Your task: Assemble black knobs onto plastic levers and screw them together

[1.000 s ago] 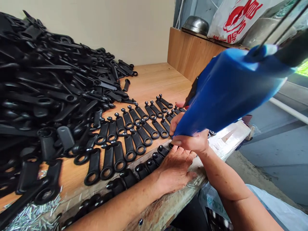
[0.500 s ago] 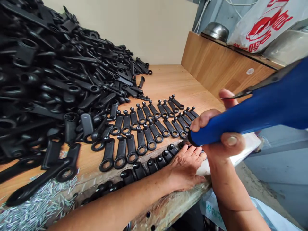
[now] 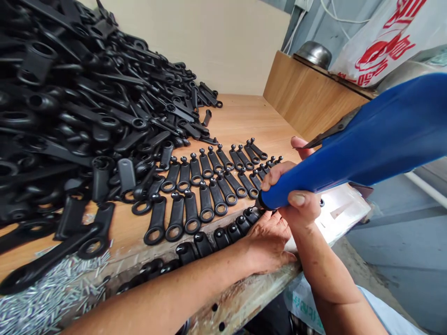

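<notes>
My right hand (image 3: 296, 195) is wrapped round a blue power screwdriver (image 3: 335, 158) with a metal lever on top. The tool slants down to the left. Its black nose meets the front row of black handles (image 3: 220, 238), but the exact contact point is hidden. Just under the nose, my left hand (image 3: 267, 244) lies over that row with its fingers stretched out, the thumb towards the table's front edge; its fingertips are partly covered by the tool and right hand. Behind the front row, more ring-ended black handles (image 3: 192, 211) lie side by side, shiny dots on their knob ends.
A tall heap of black handles (image 3: 115, 93) fills the left side. Many thin silver screws (image 3: 52, 288) lie in front of it. At the right are a wooden partition (image 3: 300, 93), a metal bowl (image 3: 314, 53) and a white plastic bag (image 3: 380, 51) with red print.
My right hand and the screwdriver have moved left along the front row, the nose now at a handle further left. My left hand stays in nearly the same place.
</notes>
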Action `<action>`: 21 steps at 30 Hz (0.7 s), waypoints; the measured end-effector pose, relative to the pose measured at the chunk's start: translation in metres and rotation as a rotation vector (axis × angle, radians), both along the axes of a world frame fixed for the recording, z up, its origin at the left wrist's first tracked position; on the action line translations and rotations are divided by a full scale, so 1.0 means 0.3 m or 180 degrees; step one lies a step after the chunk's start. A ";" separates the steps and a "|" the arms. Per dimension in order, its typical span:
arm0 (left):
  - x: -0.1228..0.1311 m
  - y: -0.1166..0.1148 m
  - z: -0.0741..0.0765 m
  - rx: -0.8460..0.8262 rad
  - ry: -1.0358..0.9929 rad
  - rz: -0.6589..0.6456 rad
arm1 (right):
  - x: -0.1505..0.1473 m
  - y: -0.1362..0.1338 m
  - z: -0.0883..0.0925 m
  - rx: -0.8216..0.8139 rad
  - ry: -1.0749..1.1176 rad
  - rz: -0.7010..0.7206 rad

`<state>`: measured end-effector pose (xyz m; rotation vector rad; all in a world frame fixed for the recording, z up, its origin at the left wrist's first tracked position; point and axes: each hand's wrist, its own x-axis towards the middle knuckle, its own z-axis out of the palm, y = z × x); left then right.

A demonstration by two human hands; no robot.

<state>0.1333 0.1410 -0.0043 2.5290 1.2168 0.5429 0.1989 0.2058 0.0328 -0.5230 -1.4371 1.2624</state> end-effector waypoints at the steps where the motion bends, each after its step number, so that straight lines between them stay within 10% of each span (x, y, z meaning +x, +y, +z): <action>1: -0.001 0.001 0.000 0.0086 0.0038 0.0004 | 0.000 -0.001 0.000 0.0001 -0.0010 0.0007; 21: 0.010 -0.002 -0.025 -0.0208 -0.0317 -0.0016 | 0.004 -0.005 -0.007 -0.0001 -0.0100 0.0039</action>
